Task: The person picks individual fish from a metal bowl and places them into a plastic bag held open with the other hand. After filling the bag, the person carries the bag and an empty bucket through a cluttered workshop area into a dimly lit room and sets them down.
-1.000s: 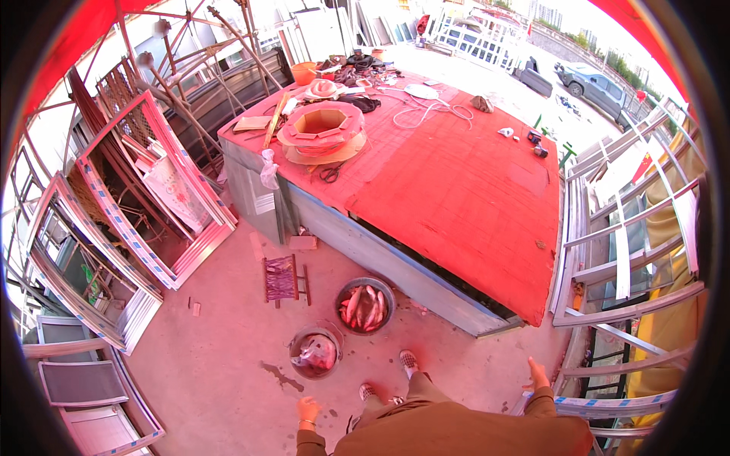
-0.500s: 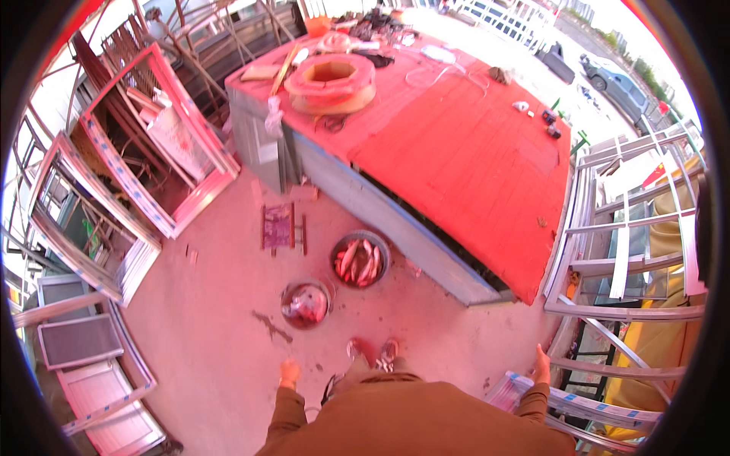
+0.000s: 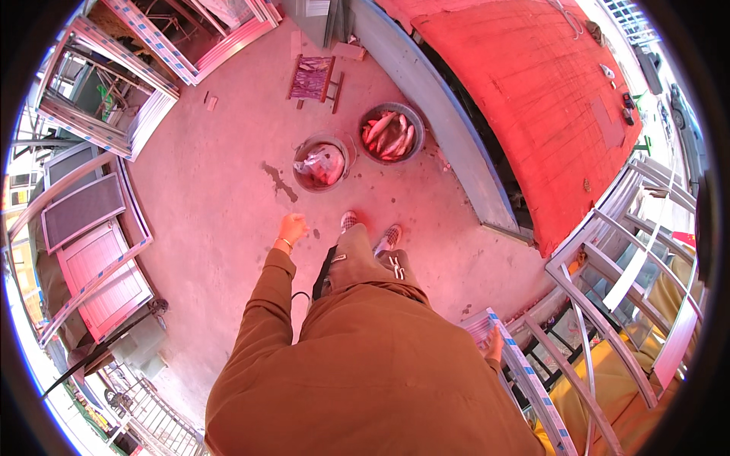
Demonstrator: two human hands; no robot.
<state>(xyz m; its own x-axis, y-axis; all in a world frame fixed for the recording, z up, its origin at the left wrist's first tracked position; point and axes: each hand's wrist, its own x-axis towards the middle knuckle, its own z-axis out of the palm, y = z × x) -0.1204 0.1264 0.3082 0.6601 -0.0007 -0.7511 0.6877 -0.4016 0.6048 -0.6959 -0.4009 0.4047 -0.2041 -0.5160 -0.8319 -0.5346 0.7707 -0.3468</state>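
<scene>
My left hand [image 3: 292, 228] hangs in front of me over the floor, its fingers curled in and nothing showing in them. My right hand [image 3: 495, 346] is low at my right side, fingers stretched out, beside a pale metal frame [image 3: 532, 380] with blue-marked edges; whether it touches the frame I cannot tell. Ahead of my feet stands a metal bucket [image 3: 344, 170] with a whitish plastic bag [image 3: 325, 163] and something reddish in it. Just right of it, a dark round tub [image 3: 414, 124] holds several long, pale fish [image 3: 393, 140].
A small folding stool [image 3: 312, 78] with a woven purple seat stands beyond the bucket. A large red-topped bench [image 3: 525, 99] with grey sides fills the far right. Window frames [image 3: 144, 114] and panels [image 3: 103, 277] lean at the left; more metal frames [image 3: 616, 281] stand at the right.
My view has tipped downward and turned, so the bucket, tub and stool sit higher in it. More of my body shows. My right hand is now closer to my side, next to the frame.
</scene>
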